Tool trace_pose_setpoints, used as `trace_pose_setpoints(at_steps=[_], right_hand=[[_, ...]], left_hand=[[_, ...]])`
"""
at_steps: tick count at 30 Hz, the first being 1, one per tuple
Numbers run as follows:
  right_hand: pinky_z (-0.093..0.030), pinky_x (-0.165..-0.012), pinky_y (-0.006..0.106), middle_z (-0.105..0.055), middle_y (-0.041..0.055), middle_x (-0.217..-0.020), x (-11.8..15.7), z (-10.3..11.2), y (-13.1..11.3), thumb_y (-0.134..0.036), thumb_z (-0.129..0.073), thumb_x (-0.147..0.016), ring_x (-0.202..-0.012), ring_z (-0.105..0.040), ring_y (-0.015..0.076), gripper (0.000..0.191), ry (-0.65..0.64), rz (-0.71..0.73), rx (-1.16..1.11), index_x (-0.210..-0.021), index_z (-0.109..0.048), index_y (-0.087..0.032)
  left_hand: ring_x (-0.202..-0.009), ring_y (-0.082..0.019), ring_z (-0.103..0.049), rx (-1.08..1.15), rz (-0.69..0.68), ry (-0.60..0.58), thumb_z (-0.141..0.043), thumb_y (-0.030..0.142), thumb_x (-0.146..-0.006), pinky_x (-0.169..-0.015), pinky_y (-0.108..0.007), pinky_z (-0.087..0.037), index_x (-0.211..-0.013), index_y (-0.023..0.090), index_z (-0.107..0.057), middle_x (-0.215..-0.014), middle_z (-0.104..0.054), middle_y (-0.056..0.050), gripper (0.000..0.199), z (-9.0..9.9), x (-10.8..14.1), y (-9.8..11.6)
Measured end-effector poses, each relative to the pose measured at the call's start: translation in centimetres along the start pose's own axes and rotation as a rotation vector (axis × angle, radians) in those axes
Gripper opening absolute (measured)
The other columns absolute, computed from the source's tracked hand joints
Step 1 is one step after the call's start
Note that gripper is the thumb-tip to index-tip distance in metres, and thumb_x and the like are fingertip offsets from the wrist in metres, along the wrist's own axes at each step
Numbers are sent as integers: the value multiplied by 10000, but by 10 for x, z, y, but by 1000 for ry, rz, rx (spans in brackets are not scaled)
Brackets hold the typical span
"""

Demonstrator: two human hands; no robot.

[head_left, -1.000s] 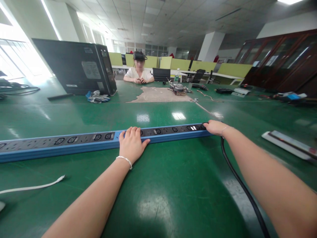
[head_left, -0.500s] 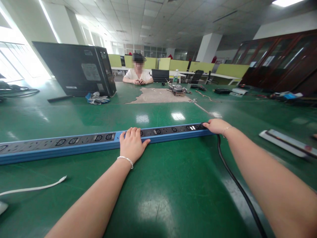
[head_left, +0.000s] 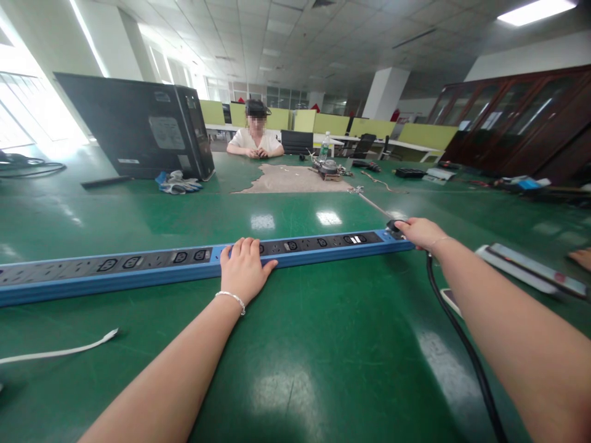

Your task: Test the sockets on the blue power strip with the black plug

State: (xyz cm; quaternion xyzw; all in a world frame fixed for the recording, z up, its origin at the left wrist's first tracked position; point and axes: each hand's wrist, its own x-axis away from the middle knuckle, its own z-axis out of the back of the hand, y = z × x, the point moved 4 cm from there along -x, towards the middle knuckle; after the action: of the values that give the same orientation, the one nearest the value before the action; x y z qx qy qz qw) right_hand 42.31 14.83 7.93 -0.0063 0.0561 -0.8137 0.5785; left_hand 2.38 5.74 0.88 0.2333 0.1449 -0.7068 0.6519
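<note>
1. Power strip point(head_left: 152, 278): blue housing, black socket face upward. It lies across the green table point(head_left: 323, 320), from the left edge of the view to beneath the right hand.
2. White cable point(head_left: 60, 352): lies on the near side of the strip, at left.
3. Computer case point(head_left: 124, 123): black, on the far side of the strip; gloves point(head_left: 179, 183) lie just beside its base.
4. Left hand point(head_left: 244, 261): rests over the middle of the strip. Fingers are extended and slightly apart on top; the thumb is spread to the right.
5. Person point(head_left: 255, 140): sits at the far side, hands together.
6. Black plug point(head_left: 394, 227): located at the right end of the strip. Seating depth cannot be determined.
7. Right hand point(head_left: 422, 232): thumb and fingers are closed on the plug.
8. Black cable point(head_left: 467, 346): runs from below the right hand toward the near edge.
</note>
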Motion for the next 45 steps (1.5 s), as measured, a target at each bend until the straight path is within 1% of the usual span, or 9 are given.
trace_pose_setpoints(at_steps=[3,5,14,26,31,35,38,42,45], right_hand=[[-456,-568,293,-674,149,-883,-6,-9,2,-451,-340,-868,-613,-634,206,481,-106,-33,96,-1051,-609,-98],[-451,-586,287,-665,166,-917,-10,-13,0,-447,-329,-872,-655,-636,208,495,-116,-33,144,-1057,-604,-79],[-436,-525,276,-665,154,-886,-14,-15,-4,-465,-305,-880,-557,-611,184,509,-146,-48,116,-1068,-591,-88],[-447,-641,299,-665,150,-887,-9,-16,-3,-493,-319,-862,-722,-634,223,511,-114,8,153,-1093,-579,-119],[-451,-680,311,-655,161,-973,-9,-20,0,-498,-309,-859,-830,-632,246,508,-82,7,129,-1077,-583,-129],[-453,-722,320,-630,177,-1060,-12,-20,-2,-472,-321,-860,-928,-612,265,490,-32,38,164,-1060,-598,-121],[-461,-701,315,-640,182,-1027,-14,-19,-5,-467,-340,-858,-871,-628,256,491,-69,43,178,-1059,-603,-105],[-464,-567,301,-657,170,-950,-12,-16,-8,-482,-329,-861,-626,-638,215,522,-170,-19,143,-1103,-583,-96],[-454,-494,305,-657,171,-938,-10,-17,-11,-475,-317,-864,-540,-619,208,523,-216,-37,146,-1114,-573,-93]], left_hand=[[-1216,-284,-409,-10,-3,-3,-437,521,-808,-1010,-452,-248,-1225,160,-466,-1272,-527,-139,553,0,0,0],[-1212,-282,-411,-16,-6,-5,-439,522,-808,-1007,-451,-252,-1220,154,-468,-1267,-531,-137,553,0,0,0],[-1208,-287,-415,-13,-5,4,-441,519,-805,-1007,-455,-248,-1217,159,-467,-1263,-531,-140,547,0,0,0],[-1218,-282,-410,-21,1,-25,-425,527,-810,-1014,-453,-247,-1216,162,-465,-1275,-525,-135,547,-1,-1,0],[-1215,-284,-412,-25,-1,-18,-424,532,-808,-1010,-455,-249,-1216,161,-466,-1272,-527,-136,553,-1,-1,0],[-1208,-287,-419,-25,-7,3,-431,527,-806,-1011,-458,-247,-1214,161,-468,-1262,-534,-138,549,-1,-1,0],[-1206,-286,-421,-26,-9,7,-434,524,-806,-1010,-459,-249,-1213,161,-468,-1259,-537,-139,546,0,0,0],[-1212,-282,-415,-24,-5,-4,-424,525,-811,-1011,-459,-248,-1218,165,-465,-1267,-531,-137,545,0,0,1],[-1222,-282,-408,-23,5,-16,-420,529,-809,-1017,-459,-243,-1225,169,-462,-1278,-523,-139,551,0,0,0]])
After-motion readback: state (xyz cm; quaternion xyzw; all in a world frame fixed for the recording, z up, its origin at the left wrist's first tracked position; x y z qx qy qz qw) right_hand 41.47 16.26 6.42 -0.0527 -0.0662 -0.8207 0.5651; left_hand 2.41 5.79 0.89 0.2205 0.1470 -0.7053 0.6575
